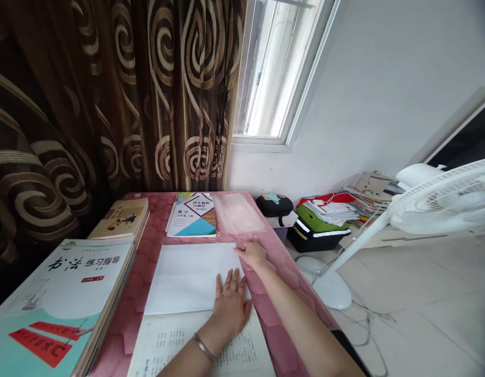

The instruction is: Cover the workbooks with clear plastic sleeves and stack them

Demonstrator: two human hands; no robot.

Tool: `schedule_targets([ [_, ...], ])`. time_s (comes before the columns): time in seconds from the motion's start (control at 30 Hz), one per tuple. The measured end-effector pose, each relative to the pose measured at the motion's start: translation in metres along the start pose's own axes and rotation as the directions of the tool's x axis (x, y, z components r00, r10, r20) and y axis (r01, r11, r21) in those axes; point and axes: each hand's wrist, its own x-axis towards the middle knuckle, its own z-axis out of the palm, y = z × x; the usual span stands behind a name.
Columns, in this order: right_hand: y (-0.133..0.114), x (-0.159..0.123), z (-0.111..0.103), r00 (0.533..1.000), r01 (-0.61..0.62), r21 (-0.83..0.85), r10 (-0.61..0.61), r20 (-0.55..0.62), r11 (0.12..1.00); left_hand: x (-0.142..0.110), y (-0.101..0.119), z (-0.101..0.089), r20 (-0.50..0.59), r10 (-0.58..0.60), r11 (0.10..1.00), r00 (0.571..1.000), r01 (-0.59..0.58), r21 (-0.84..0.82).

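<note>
Bright daylight from upper window (271,73), dark left side, soft shadows, stretched edges

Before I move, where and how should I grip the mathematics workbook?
Probably by the near edge of the workbook, from your side, thumb above, fingers beneath: it lies flat, with pink cover showing between it and the white paper.

Bracelet: slim silver-coloured metal bracelet (204,348), a narrow curved band with a bright shine; any fine engraving is too small to tell.
Left hand: bare left hand (229,306), just past the bracelet, with a broad back and slender, round-tipped fingers (227,281).
Left forearm: bare left forearm (185,365), on the near side of the bracelet, smoothly rounded.
Right hand: bare right hand (254,255), beyond and to the right of the bracelet, small and narrow.
Right forearm: bare right forearm (301,319), right of the bracelet, slender, widening away from the hand.
</note>
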Motion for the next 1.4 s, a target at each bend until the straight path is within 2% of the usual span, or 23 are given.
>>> schedule_targets([
  [0.1, -0.009, 0.019, 0.0, 0.998, -0.066, -0.022, 0.067, 0.013, 0.998, 0.0, -0.002, 0.001, -0.012, 0.005, 1.0, 1.0, -0.005, 0.015],
  [0.2, -0.013, 0.02, 0.0, 0.998, -0.06, -0.026, 0.061, 0.017, 0.998, 0.001, -0.003, 0.003, -0.016, 0.011, 0.999, 1.0, -0.011, 0.046],
  [0.43, 0.01, -0.029, -0.007, 0.995, 0.054, 0.029, -0.057, 0.085, 0.998, 0.003, -0.006, 0.009, -0.038, 0.026, 0.999, 0.999, -0.024, 0.044],
  [0.53, 0.015, -0.036, -0.011, 0.99, 0.053, 0.041, -0.058, 0.127, 0.998, 0.002, -0.005, 0.008, -0.036, 0.028, 0.999, 0.999, -0.027, 0.043],
  [0.77, -0.004, 0.008, -0.008, 0.996, -0.027, 0.0, 0.027, 0.088, 1.0, 0.001, -0.002, 0.005, -0.018, 0.01, 0.997, 1.0, -0.009, 0.078],
  [0.87, -0.012, 0.016, -0.005, 0.997, -0.058, -0.011, 0.058, 0.044, 0.998, 0.001, -0.002, 0.005, -0.013, 0.014, 0.996, 1.0, -0.013, 0.084],
  [1.0, -0.009, 0.001, 0.0, 1.0, 0.001, -0.003, -0.001, 0.009, 1.0, 0.002, -0.004, 0.008, -0.041, 0.015, 0.993, 0.999, -0.01, 0.118],
  [1.23, 0.02, -0.043, -0.001, 0.988, 0.137, 0.077, -0.143, 0.066, 0.987, 0.003, -0.005, 0.01, -0.065, 0.034, 0.992, 0.997, -0.026, 0.12],
  [1.4, 0.016, -0.033, 0.0, 0.995, 0.079, 0.079, -0.084, 0.059, 0.994, 0.004, -0.006, 0.014, -0.06, 0.035, 0.992, 0.998, -0.027, 0.125],
])
